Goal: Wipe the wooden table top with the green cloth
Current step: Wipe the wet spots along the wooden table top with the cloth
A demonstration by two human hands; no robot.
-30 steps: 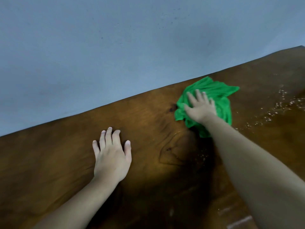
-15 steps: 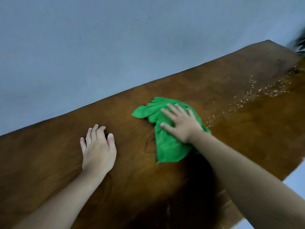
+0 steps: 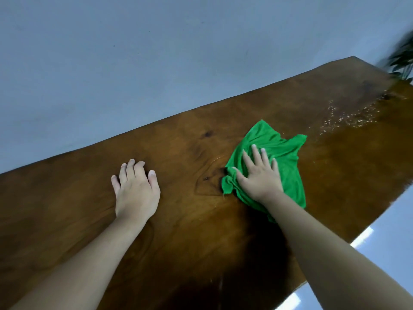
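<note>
A crumpled green cloth (image 3: 282, 153) lies on the dark wooden table top (image 3: 190, 139), right of centre. My right hand (image 3: 259, 175) presses flat on the cloth with fingers spread, covering its near left part. My left hand (image 3: 136, 191) rests palm down on the bare wood to the left of the cloth, holding nothing. A patch of pale crumbs (image 3: 348, 119) is scattered on the table beyond the cloth, toward the far right end.
A plain grey-blue wall (image 3: 156, 63) runs along the table's far edge. Blurred plant leaves (image 3: 402, 61) show at the far right end. The table's near edge (image 3: 357, 231) falls off to a shiny pale floor (image 3: 368, 233) at the lower right.
My right hand has slid the cloth to the right, toward the crumbs, after a sweep to the left. My left hand stays planted on the wood. The view shifted slightly.
</note>
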